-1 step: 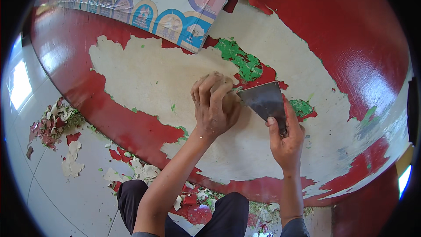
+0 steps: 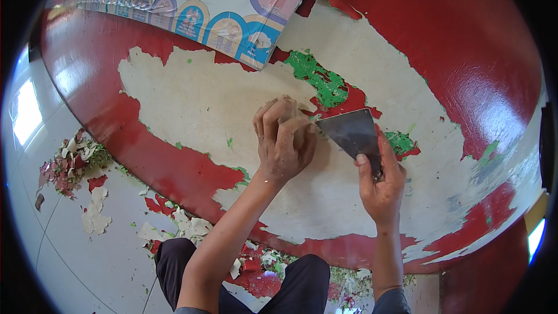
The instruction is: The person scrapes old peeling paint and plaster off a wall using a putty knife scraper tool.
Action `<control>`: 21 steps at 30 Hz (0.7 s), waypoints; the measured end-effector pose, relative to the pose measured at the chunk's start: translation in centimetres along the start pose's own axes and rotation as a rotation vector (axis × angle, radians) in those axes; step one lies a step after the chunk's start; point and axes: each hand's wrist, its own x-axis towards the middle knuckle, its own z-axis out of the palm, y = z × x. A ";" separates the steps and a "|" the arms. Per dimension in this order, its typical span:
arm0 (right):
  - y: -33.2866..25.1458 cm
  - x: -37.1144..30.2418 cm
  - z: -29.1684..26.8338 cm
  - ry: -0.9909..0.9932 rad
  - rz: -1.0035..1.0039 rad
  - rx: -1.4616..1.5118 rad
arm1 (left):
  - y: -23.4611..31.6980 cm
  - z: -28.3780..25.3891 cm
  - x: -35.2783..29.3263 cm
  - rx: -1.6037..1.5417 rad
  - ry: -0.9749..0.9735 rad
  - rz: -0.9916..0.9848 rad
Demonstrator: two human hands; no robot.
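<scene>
My right hand (image 2: 383, 195) grips a paint scraper (image 2: 351, 130) with a wide dark blade. One corner of the blade points left, beside the fingers of my left hand (image 2: 283, 142). That hand is curled in front of the pale bared patch (image 2: 192, 93) of the wall, at the edge of the remaining paint; its fingertips are partly hidden and a little blurred, so what they pinch, if anything, cannot be made out. Above the blade, a ragged strip of green paint (image 2: 325, 88) borders a remnant of red paint (image 2: 350, 103). A smaller green patch (image 2: 398, 142) shows right of the scraper.
Glossy red paint (image 2: 465, 64) surrounds the bared area. A white board with a colourful arched border (image 2: 224, 30) reaches down from the top. Peeled paint flakes (image 2: 72, 163) lie heaped on the tiled floor (image 2: 75, 256) at left, with more around my knees (image 2: 302, 282).
The scraper and my right hand have shifted very slightly right and down. My left fingers have moved a little; the paint patches look the same.
</scene>
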 end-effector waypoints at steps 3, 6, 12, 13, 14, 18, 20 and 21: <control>-0.5 0.7 -1.4 0.012 0.039 0.001 | 0.9 0.0 0.7 -0.086 -0.009 -0.023; -0.8 1.5 -1.7 0.001 -0.017 -0.061 | 0.9 -0.2 0.6 -0.161 0.020 -0.089; -0.8 1.7 -2.5 -0.202 -0.146 -0.225 | 1.4 -1.0 1.2 -0.080 -0.095 -0.001; -0.8 1.7 -2.5 -0.200 -0.159 -0.238 | 1.4 -1.1 1.2 -0.080 -0.093 -0.002; -0.7 1.7 -2.6 -0.201 -0.160 -0.239 | 1.3 -1.1 1.1 -0.085 -0.107 0.001; -0.6 1.9 -2.6 -0.073 -0.060 -0.085 | 0.6 -0.6 0.2 -0.115 -0.078 -0.034; -0.6 2.2 -2.8 -0.001 0.047 -0.042 | 0.1 0.4 -0.2 -0.111 0.002 -0.006; -0.5 2.4 -2.6 -0.001 0.050 -0.045 | 0.3 0.7 0.1 -0.113 0.079 0.021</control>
